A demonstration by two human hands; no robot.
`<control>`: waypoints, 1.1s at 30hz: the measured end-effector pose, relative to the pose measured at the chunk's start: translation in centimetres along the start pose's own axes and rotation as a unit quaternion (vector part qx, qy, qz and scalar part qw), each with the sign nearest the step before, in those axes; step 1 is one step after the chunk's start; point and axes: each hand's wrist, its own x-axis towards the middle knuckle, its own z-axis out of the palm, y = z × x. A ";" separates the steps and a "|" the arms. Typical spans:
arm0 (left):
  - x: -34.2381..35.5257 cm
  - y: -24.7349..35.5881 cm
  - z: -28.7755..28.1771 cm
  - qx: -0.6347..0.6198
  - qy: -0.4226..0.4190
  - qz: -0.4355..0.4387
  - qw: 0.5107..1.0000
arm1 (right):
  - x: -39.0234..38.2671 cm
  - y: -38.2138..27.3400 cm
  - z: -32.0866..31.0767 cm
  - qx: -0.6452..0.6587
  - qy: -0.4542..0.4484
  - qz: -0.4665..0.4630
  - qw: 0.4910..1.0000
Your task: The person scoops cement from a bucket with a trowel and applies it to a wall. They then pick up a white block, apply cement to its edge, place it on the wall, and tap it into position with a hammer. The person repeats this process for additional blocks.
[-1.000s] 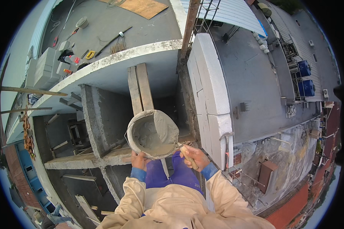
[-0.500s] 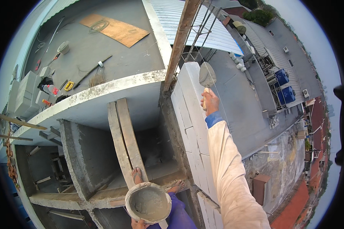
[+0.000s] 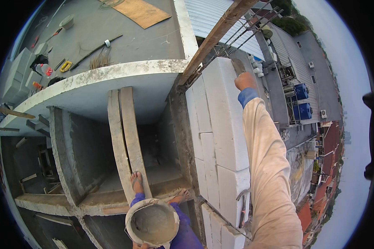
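My right hand (image 3: 245, 82) is closed on a trowel, its blade (image 3: 238, 66) at the far upper end of the white block wall (image 3: 229, 120), against the outer edge. My left hand (image 3: 140, 245) grips the round bucket (image 3: 131, 216) of wet grey mortar low in the middle, over my legs. My bare feet (image 3: 136, 182) stand on a wooden plank (image 3: 131, 124) and on the concrete beam (image 3: 95, 201) beside it, above an open shaft. A small metal tool (image 3: 243, 194) is at the wall's nearer right edge, its shape partly unclear.
Upper left, a grey roof slab (image 3: 95, 29) holds a plywood sheet (image 3: 141, 12), tools and pale blocks (image 3: 18, 74). A wooden post (image 3: 214, 37) and rebar rise at the wall's far end. Past the wall lie lower roofs with blue water tanks (image 3: 301, 111). The open shaft (image 3: 156, 145) drops below the planks.
My right hand left the bucket and reached forward with the trowel to the wall's top, now slightly farther right and turned over. The bucket moved down as the view shifted.
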 end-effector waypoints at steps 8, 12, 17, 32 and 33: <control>-0.1 4.1 3.5 -0.036 -0.022 0.055 0.998 | -3.0 -0.4 0.5 -0.065 -0.079 0.005 0.995; 0.7 6.1 5.9 -0.013 -0.021 0.057 0.998 | -8.6 3.6 2.7 -0.026 -0.112 0.102 0.988; 3.0 9.9 10.2 0.043 -0.057 0.061 0.996 | -19.5 13.6 3.1 -0.051 -0.154 0.142 0.977; 9.8 18.6 27.0 0.324 -0.205 0.316 0.868 | -48.4 15.3 2.1 0.218 -0.295 -0.286 0.885; 9.7 18.7 27.9 0.314 -0.209 0.355 0.855 | -48.8 15.5 2.4 0.225 -0.305 -0.271 0.885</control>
